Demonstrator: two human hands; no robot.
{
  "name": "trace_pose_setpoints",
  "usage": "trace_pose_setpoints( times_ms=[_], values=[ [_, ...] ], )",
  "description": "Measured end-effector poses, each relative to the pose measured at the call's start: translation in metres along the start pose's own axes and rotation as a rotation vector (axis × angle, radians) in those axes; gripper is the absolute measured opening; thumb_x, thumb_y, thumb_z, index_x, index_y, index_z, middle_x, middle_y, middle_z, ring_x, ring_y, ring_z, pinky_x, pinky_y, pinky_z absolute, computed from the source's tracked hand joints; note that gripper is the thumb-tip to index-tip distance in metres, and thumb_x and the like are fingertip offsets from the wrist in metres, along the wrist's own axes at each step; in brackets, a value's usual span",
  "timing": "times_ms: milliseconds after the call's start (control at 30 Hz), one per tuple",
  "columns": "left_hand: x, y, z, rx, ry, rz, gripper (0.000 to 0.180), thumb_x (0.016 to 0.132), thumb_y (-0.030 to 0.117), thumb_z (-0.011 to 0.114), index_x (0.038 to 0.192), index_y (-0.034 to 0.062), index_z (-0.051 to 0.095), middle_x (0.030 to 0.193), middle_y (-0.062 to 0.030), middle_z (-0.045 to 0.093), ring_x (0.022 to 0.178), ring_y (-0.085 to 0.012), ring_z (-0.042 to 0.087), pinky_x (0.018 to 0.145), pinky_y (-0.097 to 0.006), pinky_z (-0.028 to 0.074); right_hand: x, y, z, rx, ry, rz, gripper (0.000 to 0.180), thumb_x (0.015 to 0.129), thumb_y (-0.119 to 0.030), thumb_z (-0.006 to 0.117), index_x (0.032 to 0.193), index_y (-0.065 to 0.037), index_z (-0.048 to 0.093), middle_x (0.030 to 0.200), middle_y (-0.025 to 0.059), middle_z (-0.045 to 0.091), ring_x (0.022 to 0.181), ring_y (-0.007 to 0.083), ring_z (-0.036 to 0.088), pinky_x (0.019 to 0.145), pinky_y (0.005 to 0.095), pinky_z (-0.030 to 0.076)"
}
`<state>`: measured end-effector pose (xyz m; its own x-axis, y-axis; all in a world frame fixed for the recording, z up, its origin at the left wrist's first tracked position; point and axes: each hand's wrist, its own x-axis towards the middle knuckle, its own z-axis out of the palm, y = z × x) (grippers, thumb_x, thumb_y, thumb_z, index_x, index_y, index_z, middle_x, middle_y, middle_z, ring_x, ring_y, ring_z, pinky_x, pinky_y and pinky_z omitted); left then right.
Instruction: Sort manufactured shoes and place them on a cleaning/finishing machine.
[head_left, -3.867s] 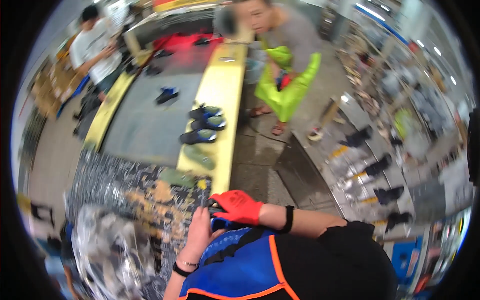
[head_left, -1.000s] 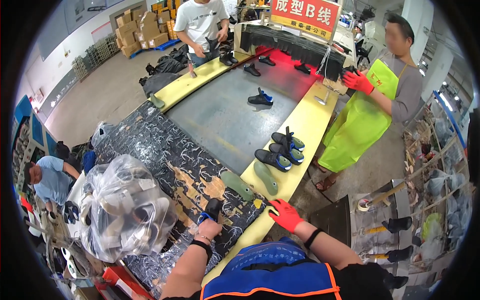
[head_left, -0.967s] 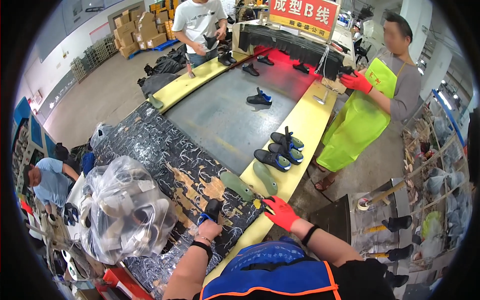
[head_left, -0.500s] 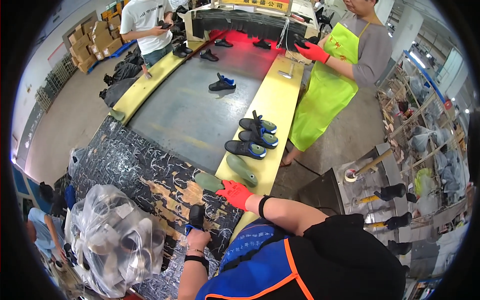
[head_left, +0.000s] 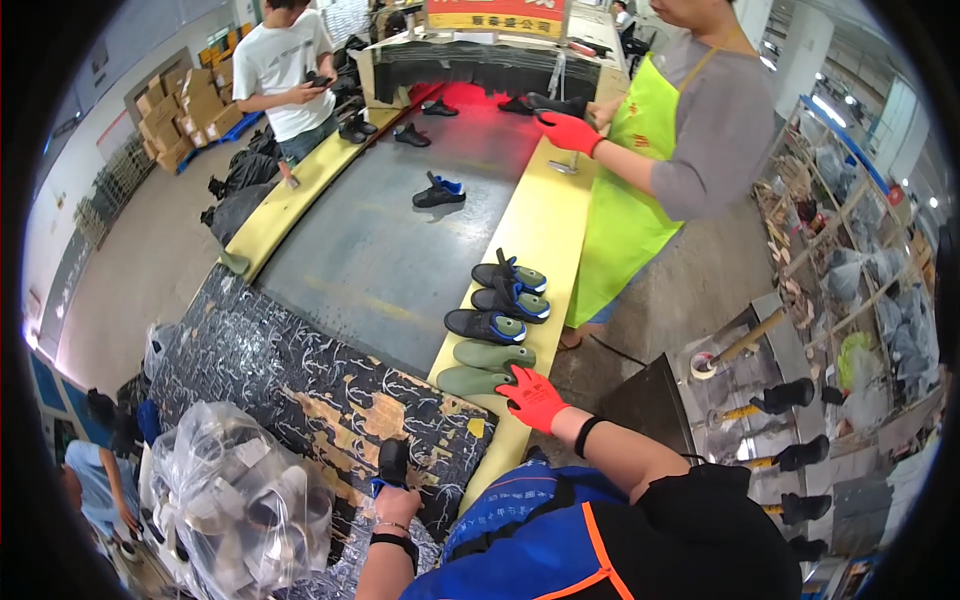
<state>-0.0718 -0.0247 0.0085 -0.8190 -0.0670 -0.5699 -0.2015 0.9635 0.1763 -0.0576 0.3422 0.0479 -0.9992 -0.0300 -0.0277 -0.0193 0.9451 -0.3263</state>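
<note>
We look over a smooth grey belt (head_left: 330, 250), a glossy black table cover (head_left: 270, 340) worn through to brown patches, and a flat yellow board (head_left: 545, 210) along the belt's right edge. A crinkled clear bag (head_left: 240, 500) bulges with pale shoes at the cover's left edge, hiding what lies under it. Three black shoes with blue linings (head_left: 485, 325) line the board, and below them, toward its near end, two smooth green foot-shaped forms lie side by side: the far form (head_left: 490, 354) and the near form (head_left: 470, 381). Our red-gloved right hand (head_left: 535, 398) is at the near form's end; we cannot tell whether its fingers grip or only touch. Our bare left hand (head_left: 397, 507) has its fingers clamped on a black shoe (head_left: 392, 463) above the cover, fingertips hidden. Half a second ago the near form lay on the cover's corner; now it lies on the board, lined up with its neighbour
</note>
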Motion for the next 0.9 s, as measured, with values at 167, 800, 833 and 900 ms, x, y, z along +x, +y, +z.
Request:
trace_pose_setpoints(
  times_ms=[167,800,833,900],
  values=[
    [-0.007,0.0,0.002,0.056,0.025,0.005,0.041,0.072,0.034,0.064,0.091,-0.0017,0.07,0.102,-0.0217,0.069,0.098,-0.0332,0.066,0.087,-0.038,0.052,-0.084,0.036,-0.022,0.136,0.126,0.129,0.045,0.083,-0.033,0.062,0.123,-0.012,0.058,0.129,0.0201,0.052,0.12,0.0365,0.049,0.102,0.043,0.04],
    [0.033,-0.024,0.023,0.298,0.256,0.69,0.038,0.078,0.028,0.056,0.072,-0.0092,0.063,0.078,-0.0314,0.063,0.078,-0.0477,0.061,0.073,-0.05,0.048,-0.44,0.059,-0.048,0.398,1.372,1.821,0.041,0.098,-0.039,0.044,0.112,-0.006,0.061,0.108,0.0196,0.064,0.105,0.037,0.058,0.091,0.0438,0.043],
    [0.033,-0.014,0.028,0.308,0.226,0.737,0.038,0.077,0.028,0.056,0.072,-0.0093,0.063,0.078,-0.0315,0.063,0.078,-0.0476,0.061,0.073,-0.05,0.048,-0.473,0.075,-0.034,0.412,1.489,1.798,0.04,0.097,-0.038,0.045,0.117,-0.006,0.059,0.109,0.019,0.064,0.107,0.036,0.057,0.092,0.043,0.043],
    [0.034,-0.012,0.034,0.328,0.194,0.76,0.038,0.077,0.028,0.056,0.072,-0.0094,0.063,0.078,-0.0317,0.062,0.078,-0.0476,0.062,0.073,-0.05,0.048,-0.497,0.096,-0.02,0.448,1.59,1.761,0.041,0.097,-0.037,0.046,0.122,-0.006,0.057,0.109,0.0184,0.064,0.108,0.0351,0.057,0.094,0.0422,0.043]
  ],
)
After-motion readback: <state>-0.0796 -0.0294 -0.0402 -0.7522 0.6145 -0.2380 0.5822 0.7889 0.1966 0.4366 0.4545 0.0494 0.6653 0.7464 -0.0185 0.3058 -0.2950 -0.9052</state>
